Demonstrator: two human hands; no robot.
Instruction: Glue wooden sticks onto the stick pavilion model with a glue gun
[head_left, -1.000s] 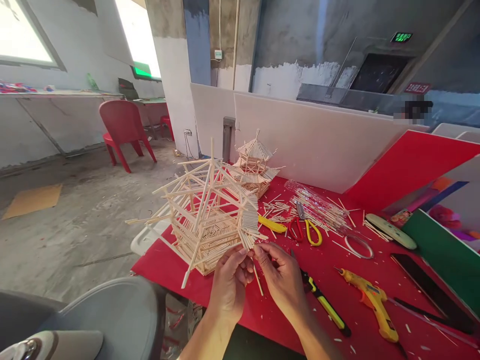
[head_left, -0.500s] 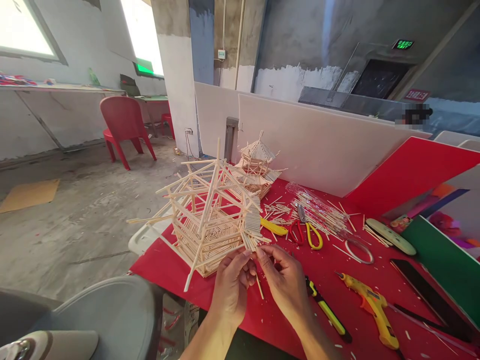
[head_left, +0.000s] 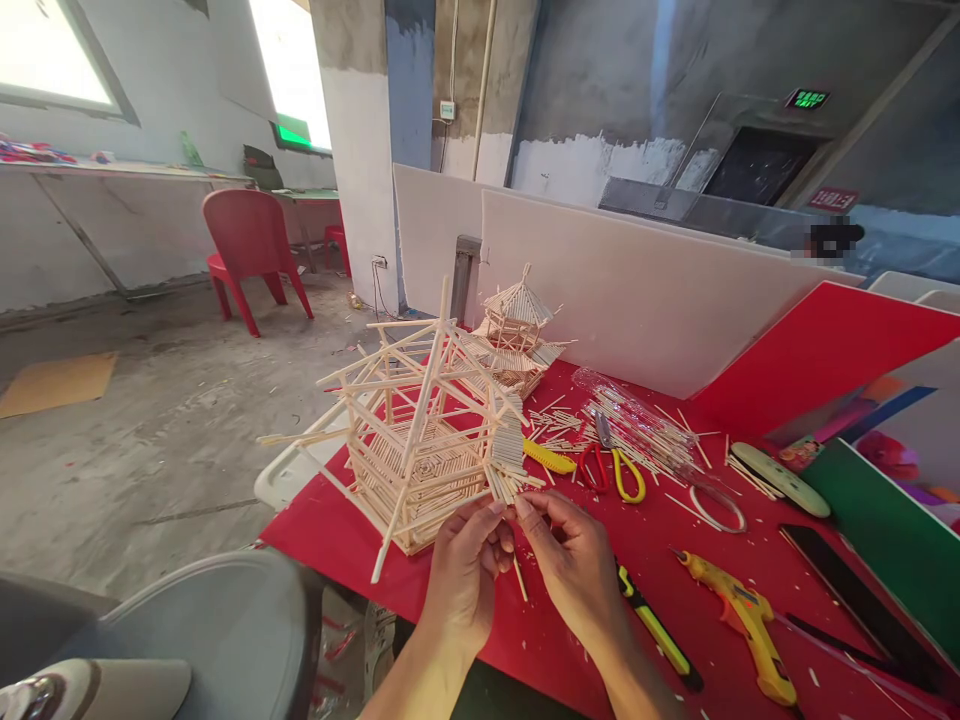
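An openwork model of pale wooden sticks (head_left: 424, 468) stands at the near left part of a red tabletop (head_left: 652, 545), its roof mostly bare ribs rising to a post, with one strip of close-laid sticks (head_left: 508, 446) on the right side. At its near right corner the left hand (head_left: 465, 570) and right hand (head_left: 566, 555) sit close together, fingers curled, thumbs and forefingers almost meeting by the fanned stick ends; whether they clamp a stick I cannot tell. One thin stick (head_left: 520, 578) slants downward between them. Just behind stands a second, more fully roofed model (head_left: 516, 335). To the right lie a yellow tool (head_left: 550, 457), a cutter with red and yellow handles (head_left: 604, 432), scattered sticks (head_left: 556, 424) and a clear bag of sticks (head_left: 645, 428). Nearer are a black-and-yellow knife (head_left: 660, 630) and a yellow glue gun (head_left: 742, 612). A red chair (head_left: 251, 235) stands on the floor beyond, at left
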